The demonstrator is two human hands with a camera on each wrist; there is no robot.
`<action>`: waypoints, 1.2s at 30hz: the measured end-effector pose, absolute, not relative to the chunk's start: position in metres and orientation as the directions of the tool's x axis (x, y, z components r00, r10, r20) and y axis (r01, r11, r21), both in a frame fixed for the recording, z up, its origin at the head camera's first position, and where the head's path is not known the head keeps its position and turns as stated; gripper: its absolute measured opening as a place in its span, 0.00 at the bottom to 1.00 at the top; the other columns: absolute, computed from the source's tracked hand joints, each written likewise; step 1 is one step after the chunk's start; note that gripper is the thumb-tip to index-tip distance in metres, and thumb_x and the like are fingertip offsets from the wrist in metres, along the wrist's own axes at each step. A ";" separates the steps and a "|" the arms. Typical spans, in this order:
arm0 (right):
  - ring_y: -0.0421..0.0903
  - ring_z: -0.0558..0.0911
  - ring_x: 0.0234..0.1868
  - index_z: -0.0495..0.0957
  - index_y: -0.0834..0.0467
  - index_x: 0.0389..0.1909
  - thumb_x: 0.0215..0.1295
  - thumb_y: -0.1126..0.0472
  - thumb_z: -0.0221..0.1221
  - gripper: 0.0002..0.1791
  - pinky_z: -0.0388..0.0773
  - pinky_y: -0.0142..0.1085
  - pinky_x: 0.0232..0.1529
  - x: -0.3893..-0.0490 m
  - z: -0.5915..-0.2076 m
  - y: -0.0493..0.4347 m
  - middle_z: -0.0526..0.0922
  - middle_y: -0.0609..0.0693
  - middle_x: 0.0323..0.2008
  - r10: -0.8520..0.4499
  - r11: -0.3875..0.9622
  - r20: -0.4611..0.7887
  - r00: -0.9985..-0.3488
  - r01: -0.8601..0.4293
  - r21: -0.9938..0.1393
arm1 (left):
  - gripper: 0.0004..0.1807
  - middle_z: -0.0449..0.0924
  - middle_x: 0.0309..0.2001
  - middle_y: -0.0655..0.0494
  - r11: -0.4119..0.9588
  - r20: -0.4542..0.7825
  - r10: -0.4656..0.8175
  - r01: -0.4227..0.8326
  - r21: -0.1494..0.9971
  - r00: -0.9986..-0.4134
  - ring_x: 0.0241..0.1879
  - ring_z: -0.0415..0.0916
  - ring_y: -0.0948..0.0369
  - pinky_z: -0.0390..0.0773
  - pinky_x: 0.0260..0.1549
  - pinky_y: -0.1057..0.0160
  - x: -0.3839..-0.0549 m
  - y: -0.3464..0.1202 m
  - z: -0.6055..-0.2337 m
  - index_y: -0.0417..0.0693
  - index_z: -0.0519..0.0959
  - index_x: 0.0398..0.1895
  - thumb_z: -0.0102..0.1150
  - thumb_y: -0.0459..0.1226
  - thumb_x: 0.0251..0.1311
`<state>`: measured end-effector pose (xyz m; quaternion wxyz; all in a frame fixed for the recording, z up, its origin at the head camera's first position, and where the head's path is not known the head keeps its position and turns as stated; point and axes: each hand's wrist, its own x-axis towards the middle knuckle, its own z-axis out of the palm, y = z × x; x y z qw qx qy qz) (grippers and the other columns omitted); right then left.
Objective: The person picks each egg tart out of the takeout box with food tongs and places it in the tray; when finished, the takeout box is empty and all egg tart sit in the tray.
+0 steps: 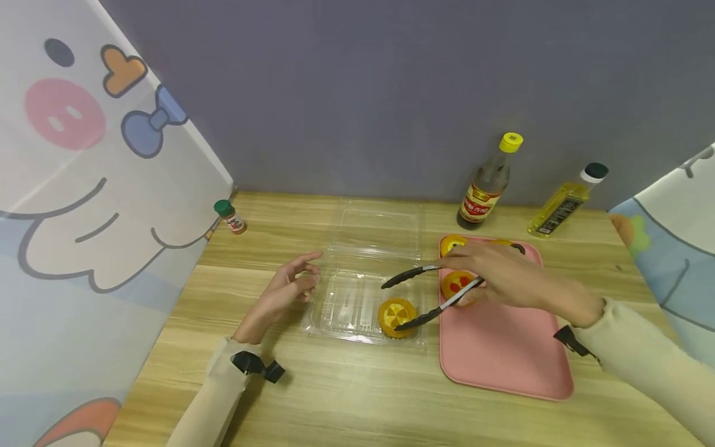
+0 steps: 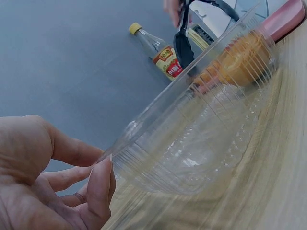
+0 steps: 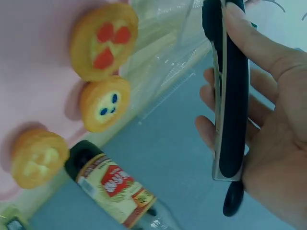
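My left hand (image 1: 289, 285) is at the left edge of a clear plastic clamshell container (image 1: 352, 298), its lid folded back. In the left wrist view, thumb and finger pinch the container's rim (image 2: 106, 154). My right hand (image 1: 497, 270) grips black-and-silver tongs (image 3: 232, 105) above the pink tray (image 1: 503, 354). The tongs' arms are spread over the container, one tip overlapping a round tart (image 1: 397, 317) with a yellow wedge pattern, which sits in its front right corner. Under my right hand, the tray bears a tart with red pieces (image 3: 105, 43), a tart with blue dots (image 3: 106, 103) and a paler one (image 3: 39, 158).
Behind the tray stand a sauce bottle (image 1: 481, 192) with a yellow cap and a yellow oil bottle (image 1: 564, 205) with a dark cap. At the table's back left is a small green-capped jar (image 1: 231, 217). A grey wall (image 1: 357, 99) rises behind the wooden table (image 1: 357, 397).
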<state>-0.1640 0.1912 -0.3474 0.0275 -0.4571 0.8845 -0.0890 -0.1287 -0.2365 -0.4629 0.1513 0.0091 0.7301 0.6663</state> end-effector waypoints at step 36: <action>0.47 0.81 0.51 0.81 0.50 0.66 0.49 0.48 0.78 0.40 0.82 0.46 0.45 -0.200 -0.346 0.151 0.85 0.48 0.59 -0.854 0.521 -0.087 -0.514 -0.841 -0.148 | 0.33 0.69 0.54 0.42 0.098 -0.192 0.221 -0.174 0.980 -0.956 0.28 0.75 0.65 0.79 0.24 0.74 -0.128 -0.237 -0.465 0.43 0.62 0.79 0.53 0.27 0.72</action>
